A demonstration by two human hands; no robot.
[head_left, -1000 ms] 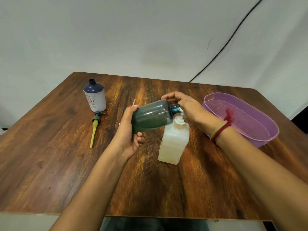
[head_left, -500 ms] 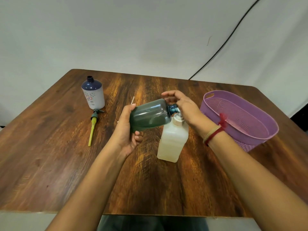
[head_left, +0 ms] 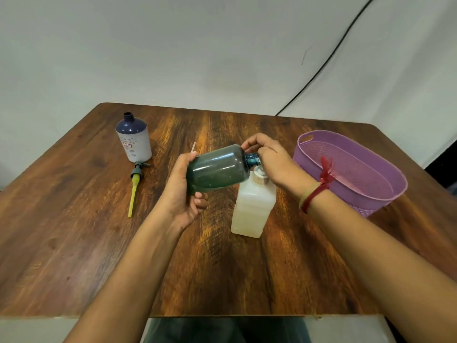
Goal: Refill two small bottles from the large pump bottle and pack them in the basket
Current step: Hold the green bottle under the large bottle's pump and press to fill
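Note:
My left hand (head_left: 180, 194) grips a dark green small bottle (head_left: 217, 169) by its base and holds it tilted on its side above the table. Its open blue neck points right, at the pump head of the large translucent pump bottle (head_left: 252, 209), which stands mid-table. My right hand (head_left: 274, 162) is curled over that pump head and hides most of it. A second small bottle (head_left: 134, 142), white with a dark blue top and no cap, stands at the back left. The purple basket (head_left: 371, 206) sits at the right with nothing in it.
A loose pump top with a yellow dip tube (head_left: 134, 186) lies in front of the white bottle. A thin pale stick (head_left: 193, 146) lies behind my left hand. A black cable (head_left: 321, 68) runs down the wall behind the wooden table (head_left: 74, 219).
The view has shifted slightly. Both hands keep their hold, and the green bottle's neck stays at the pump head.

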